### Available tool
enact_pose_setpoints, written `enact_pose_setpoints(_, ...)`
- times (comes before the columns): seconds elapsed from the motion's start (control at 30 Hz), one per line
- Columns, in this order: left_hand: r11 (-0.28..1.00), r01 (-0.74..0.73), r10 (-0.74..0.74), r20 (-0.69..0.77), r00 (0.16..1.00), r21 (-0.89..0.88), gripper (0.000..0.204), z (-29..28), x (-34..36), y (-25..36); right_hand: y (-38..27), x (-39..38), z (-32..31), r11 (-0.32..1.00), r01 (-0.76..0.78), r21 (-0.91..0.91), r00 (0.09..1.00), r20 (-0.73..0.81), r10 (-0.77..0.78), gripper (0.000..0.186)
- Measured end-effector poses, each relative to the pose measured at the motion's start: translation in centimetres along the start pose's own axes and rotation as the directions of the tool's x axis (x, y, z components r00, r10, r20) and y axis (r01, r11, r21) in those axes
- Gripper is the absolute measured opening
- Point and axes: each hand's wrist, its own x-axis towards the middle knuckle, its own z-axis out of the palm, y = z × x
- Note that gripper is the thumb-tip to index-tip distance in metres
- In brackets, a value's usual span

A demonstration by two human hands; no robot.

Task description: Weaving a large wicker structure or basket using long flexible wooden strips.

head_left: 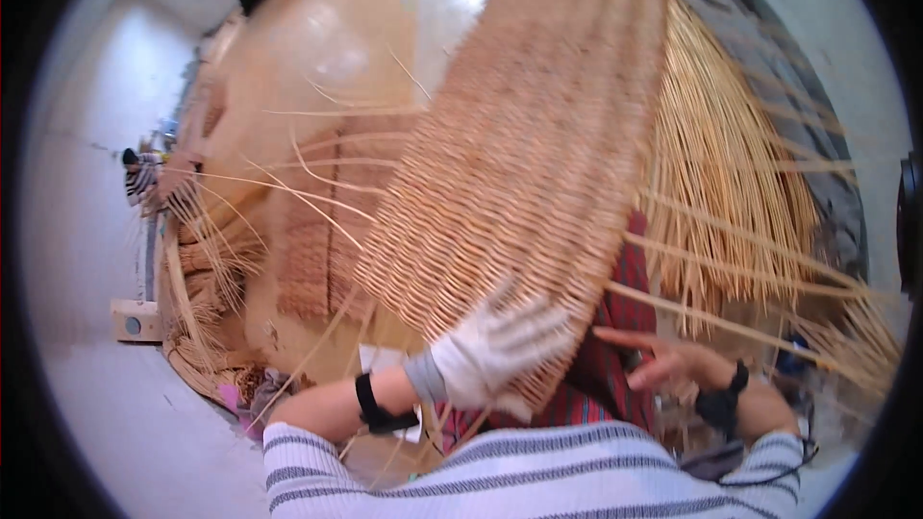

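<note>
A large woven wicker panel point(519, 163) leans up across my lap and stretches far forward, its rows of weave running crosswise. Loose pale canes stick out from both of its sides. My left hand point(495, 346), in a white glove, lies spread on the panel's near end, fingers apart. Just off the panel's lower right edge is my bare right hand point(659, 360), index finger stretched toward that edge and nothing visible in it. Its other fingers are slightly bent and a little blurred. Red striped cloth point(630, 327) covers my lap beneath the panel.
A thick bundle of straight canes point(740, 154) lies to the right. Flat woven pieces point(308, 240) rest on the floor at left, near heaped loose canes point(207, 250). Another person point(142, 178) in stripes sits at far left. A white box point(137, 321) stands by the left wall.
</note>
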Motion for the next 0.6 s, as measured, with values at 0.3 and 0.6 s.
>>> enact_pose_setpoints(0.3,0.989,-0.139,0.147,-0.239,0.960,0.051,0.089,8.0,-3.5,-2.1,0.2,-0.7,1.1,0.961,0.066,0.269,0.998,-0.016,-0.064,0.095)
enact_pose_setpoints(0.6,0.992,-0.110,0.121,-0.318,0.940,0.053,0.085,8.0,-2.9,-1.3,-5.9,-2.4,5.5,0.999,0.026,0.045,0.941,-0.338,-0.010,0.079)
